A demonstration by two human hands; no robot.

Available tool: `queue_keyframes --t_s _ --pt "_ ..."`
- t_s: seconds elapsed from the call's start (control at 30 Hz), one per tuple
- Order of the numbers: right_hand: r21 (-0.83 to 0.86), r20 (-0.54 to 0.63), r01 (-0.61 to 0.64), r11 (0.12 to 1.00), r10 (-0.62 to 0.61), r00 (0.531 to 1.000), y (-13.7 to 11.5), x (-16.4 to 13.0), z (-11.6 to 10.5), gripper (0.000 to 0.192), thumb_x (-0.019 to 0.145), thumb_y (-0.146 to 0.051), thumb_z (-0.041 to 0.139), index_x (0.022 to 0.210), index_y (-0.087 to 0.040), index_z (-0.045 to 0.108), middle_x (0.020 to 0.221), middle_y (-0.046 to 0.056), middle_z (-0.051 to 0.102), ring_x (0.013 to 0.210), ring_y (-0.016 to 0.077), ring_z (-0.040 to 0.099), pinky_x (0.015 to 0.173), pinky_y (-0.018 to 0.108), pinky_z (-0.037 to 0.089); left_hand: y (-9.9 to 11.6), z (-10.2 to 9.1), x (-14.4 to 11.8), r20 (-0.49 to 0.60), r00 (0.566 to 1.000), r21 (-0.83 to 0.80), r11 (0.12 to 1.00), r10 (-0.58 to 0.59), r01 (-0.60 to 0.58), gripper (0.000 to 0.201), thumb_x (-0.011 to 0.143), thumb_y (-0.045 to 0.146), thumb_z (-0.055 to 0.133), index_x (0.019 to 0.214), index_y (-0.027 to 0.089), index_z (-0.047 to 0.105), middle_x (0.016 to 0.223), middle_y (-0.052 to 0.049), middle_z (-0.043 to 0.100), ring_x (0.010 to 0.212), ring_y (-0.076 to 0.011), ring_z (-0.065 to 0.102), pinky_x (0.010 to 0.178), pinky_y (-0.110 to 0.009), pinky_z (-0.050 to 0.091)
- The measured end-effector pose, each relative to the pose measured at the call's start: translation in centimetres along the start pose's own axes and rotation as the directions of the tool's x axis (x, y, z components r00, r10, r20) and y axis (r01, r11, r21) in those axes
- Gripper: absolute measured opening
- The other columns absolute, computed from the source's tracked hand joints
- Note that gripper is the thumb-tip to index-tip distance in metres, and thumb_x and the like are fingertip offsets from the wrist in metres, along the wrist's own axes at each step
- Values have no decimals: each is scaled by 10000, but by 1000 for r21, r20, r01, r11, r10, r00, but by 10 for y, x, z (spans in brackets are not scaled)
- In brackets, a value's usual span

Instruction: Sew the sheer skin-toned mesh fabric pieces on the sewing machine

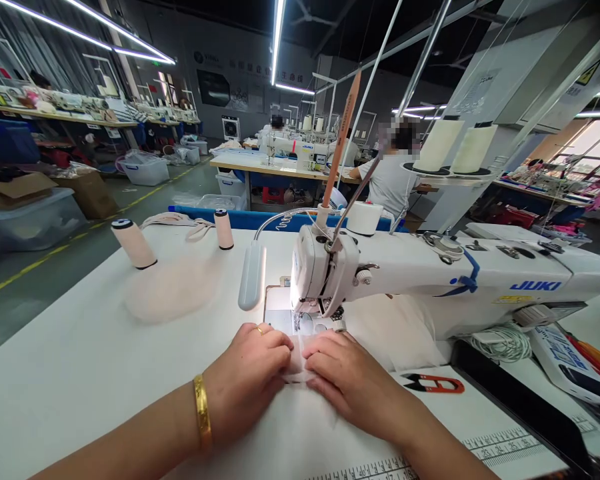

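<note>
My left hand (250,373), with a gold bracelet at the wrist, rests just in front of the needle area of a white sewing machine (405,267). Its fingers are curled down onto sheer pale fabric (297,363). Opposite it, my right hand (353,383) holds the same cloth with bent fingers, a small gap between the two hands. The fabric runs toward the presser foot (297,322), lit by a small lamp (251,277). More sheer cloth (395,330) lies under the machine arm. The undersides of my fingertips are hidden.
Two pale thread cones (134,243) stand at the back left, near a blurred patch of sheer cloth (173,290). To the right lie orange-handled thread snips (435,383), a black flat object (520,407) and a coiled cable (500,343). A printed ruler (510,447) borders the front.
</note>
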State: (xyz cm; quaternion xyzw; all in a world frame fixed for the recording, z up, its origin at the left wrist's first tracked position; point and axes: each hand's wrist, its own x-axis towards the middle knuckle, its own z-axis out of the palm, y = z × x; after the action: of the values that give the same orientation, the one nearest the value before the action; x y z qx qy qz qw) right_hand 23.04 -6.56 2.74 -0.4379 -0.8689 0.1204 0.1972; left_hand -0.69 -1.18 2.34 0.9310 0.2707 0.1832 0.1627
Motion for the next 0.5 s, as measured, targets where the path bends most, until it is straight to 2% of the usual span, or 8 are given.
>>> queue_keyframes --t_s 0.07,0.13,0.23,0.37,0.5 --pt "39 -71 -3 999 5 997 4 2 5 158 1045 -173 512 915 -221 590 934 30 678 884 216 594 821 366 479 -3 9 6 -108 994 -58 998 -13 6 200 873 38 438 810 209 523 851 -7 653 795 -181 590 812 -353 454" --pt "101 -169 -14 995 31 985 6 4 9 185 1065 -189 464 950 -225 604 919 26 689 845 206 597 810 359 470 -3 16 14 -172 983 -143 989 -65 40 183 881 74 396 803 221 474 746 6 596 678 -167 532 679 -300 446" --pt "169 -296 -63 984 111 949 5 7 11 221 1079 -225 436 973 -237 629 892 17 702 831 199 606 796 339 467 -1 19 26 -186 967 -230 965 -175 130 154 869 109 363 794 241 390 725 9 554 626 -167 490 583 -275 427" --pt "259 -357 -133 957 223 907 3 13 12 288 1082 -293 431 884 -232 632 846 17 690 803 191 616 742 305 476 -1 20 34 -180 952 -181 959 -249 216 167 747 98 409 832 240 423 755 -6 564 676 -197 521 604 -300 455" --pt "349 -349 -138 927 266 899 2 17 13 343 1086 -368 423 851 -227 629 774 3 655 731 172 613 693 274 478 -4 23 34 -179 958 -137 969 -226 203 271 714 89 456 931 214 559 879 -43 648 812 -229 602 718 -338 510"
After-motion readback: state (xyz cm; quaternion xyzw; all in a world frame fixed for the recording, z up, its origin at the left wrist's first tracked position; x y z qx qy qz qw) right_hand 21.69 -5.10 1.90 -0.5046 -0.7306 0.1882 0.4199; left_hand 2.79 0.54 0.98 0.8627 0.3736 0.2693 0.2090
